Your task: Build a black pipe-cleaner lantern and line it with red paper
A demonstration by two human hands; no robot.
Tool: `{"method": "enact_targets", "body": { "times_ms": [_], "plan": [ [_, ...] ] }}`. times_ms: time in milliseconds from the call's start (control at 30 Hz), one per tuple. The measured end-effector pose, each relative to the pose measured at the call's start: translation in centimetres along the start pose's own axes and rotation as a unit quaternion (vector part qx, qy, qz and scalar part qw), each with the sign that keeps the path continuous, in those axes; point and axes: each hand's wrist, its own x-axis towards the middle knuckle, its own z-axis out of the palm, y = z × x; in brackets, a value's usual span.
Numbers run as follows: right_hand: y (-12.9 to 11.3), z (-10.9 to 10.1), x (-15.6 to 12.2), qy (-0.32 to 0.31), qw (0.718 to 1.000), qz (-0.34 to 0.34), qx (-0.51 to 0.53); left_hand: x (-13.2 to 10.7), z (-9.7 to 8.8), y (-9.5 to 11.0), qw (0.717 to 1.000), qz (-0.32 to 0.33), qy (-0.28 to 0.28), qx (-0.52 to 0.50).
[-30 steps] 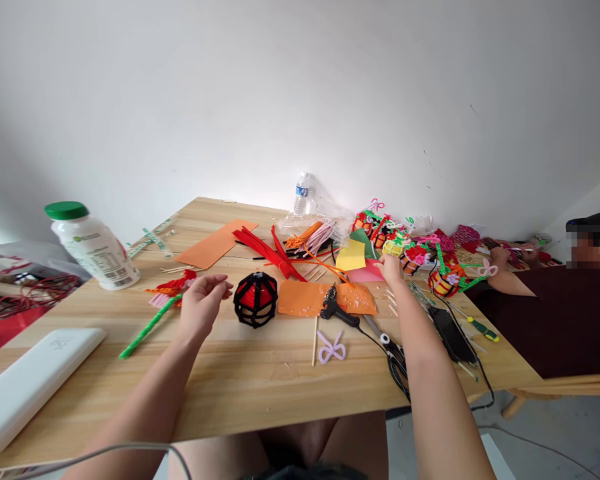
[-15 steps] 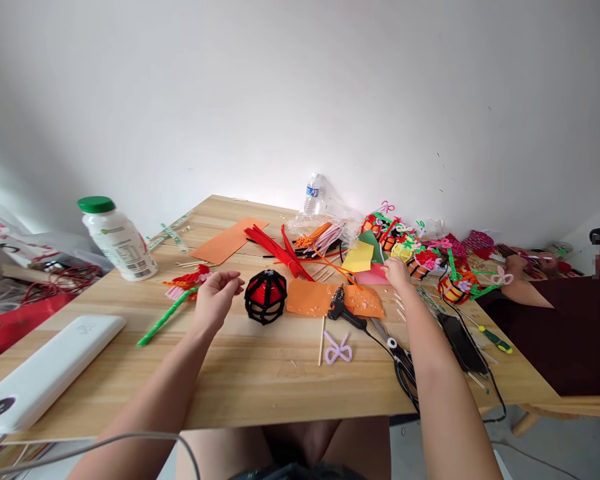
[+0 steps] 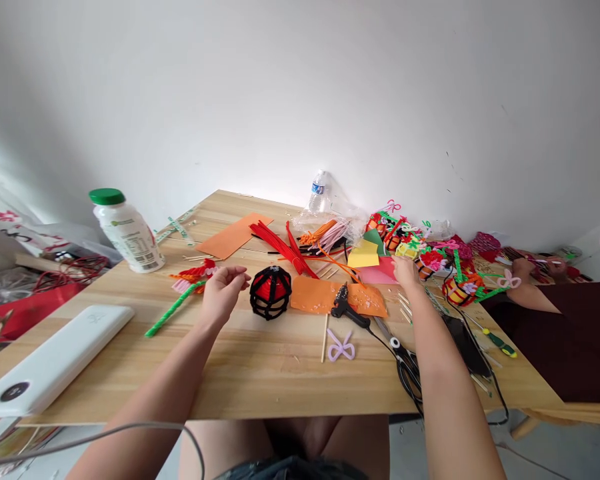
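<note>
My left hand [image 3: 225, 292] is half curled just left of a ball-shaped lantern [image 3: 271, 293] with a black fuzzy frame and red top. A small gap shows between thumb and fingers, with nothing visible in it. Behind that hand lies a red, orange and pink fuzzy piece [image 3: 193, 275] with a green pipe-cleaner stem [image 3: 173, 313]. My right hand [image 3: 407, 272] is closed at the coloured sheets, its fingers pinching the red paper [image 3: 387, 267]. Yellow paper [image 3: 363, 254] and pink paper [image 3: 375, 274] lie beside it.
A black glue gun [image 3: 347, 308] rests on orange paper [image 3: 310, 295]. Scissors [image 3: 403, 350], a lilac pipe-cleaner bow [image 3: 341, 347] and red pipe cleaners [image 3: 280, 245] lie around. Decorated lanterns [image 3: 430, 260] stand right, near another person's arm [image 3: 533, 290]. A white bottle [image 3: 127, 233] and power bank [image 3: 65, 360] are left.
The view has shifted slightly, so everything sits a little further right. At my right hand, red paper now shows by the fingers. My left hand stays beside the lantern.
</note>
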Motion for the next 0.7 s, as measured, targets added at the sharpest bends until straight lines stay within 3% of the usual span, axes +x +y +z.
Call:
{"method": "enact_targets", "body": {
  "times_ms": [133,267,333,600,700],
  "plan": [
    [0.6,-1.2,0.2,0.047,0.997,0.046,0.036,0.0,-0.2,-0.3,0.999,0.021,-0.025,0.029],
    [1.1,-2.6,0.4,0.097,0.99,0.077,0.073,-0.8,-0.1,-0.3,0.979,0.032,-0.189,0.069],
    [1.3,-3.3,0.7,0.116,0.986,0.086,0.084,-1.3,0.2,-0.5,0.964,0.054,-0.24,0.1],
    [0.9,-7.4,3.0,0.178,0.976,0.073,0.103,-1.1,1.0,-2.4,0.941,0.156,-0.217,0.206],
    [0.7,-9.7,3.5,0.201,0.973,0.031,0.109,-0.9,1.0,-2.6,0.937,0.182,-0.196,0.225]
  ]
}}
